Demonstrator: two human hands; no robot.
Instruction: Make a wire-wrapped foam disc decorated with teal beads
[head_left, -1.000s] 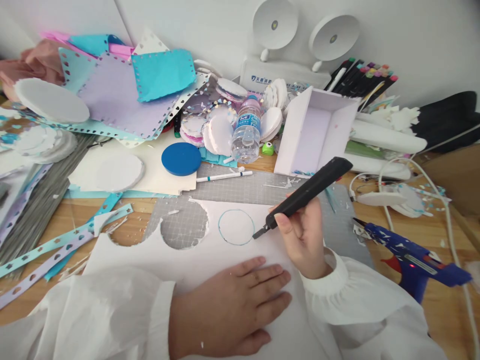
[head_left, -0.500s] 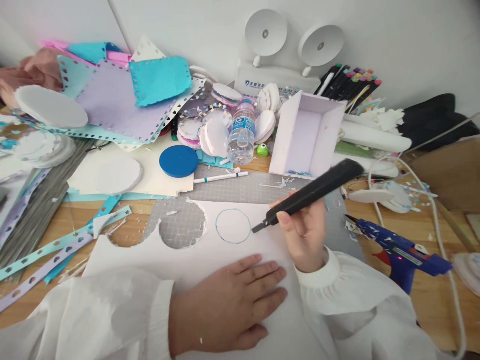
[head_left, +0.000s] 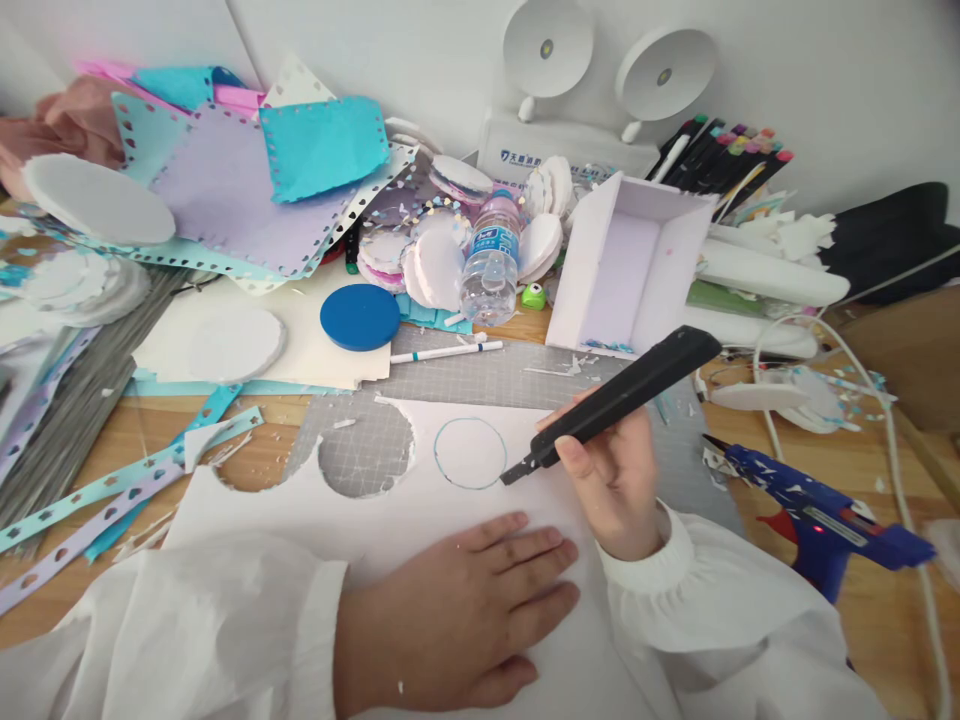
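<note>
My left hand (head_left: 457, 610) lies flat on a white foam sheet (head_left: 420, 520), fingers stretched toward the right. In my right hand (head_left: 611, 475) is a black utility knife (head_left: 622, 390), held at a slant with its short blade pointing down to the left. The blade tip is close to the lower right edge of a drawn blue-green circle (head_left: 471, 453) on the sheet; whether it touches the surface I cannot tell. Left of the circle, the sheet has a round cut-out with rough edges, and a second curved cut runs along its far left edge. A grey cutting mat (head_left: 367, 450) shows through the hole.
A blue disc (head_left: 360, 317), a water bottle (head_left: 491, 260) and a white open box (head_left: 630, 265) stand behind the sheet. At right lies a blue glue gun (head_left: 825, 510) beside a white cable (head_left: 889, 460). White foam rounds (head_left: 236, 343) and patterned strips (head_left: 142, 480) are at left.
The knife tip has shifted slightly down along the circle's right side, and my right hand has lowered a little. My left hand stays flat in place. The whole view has shifted slightly.
</note>
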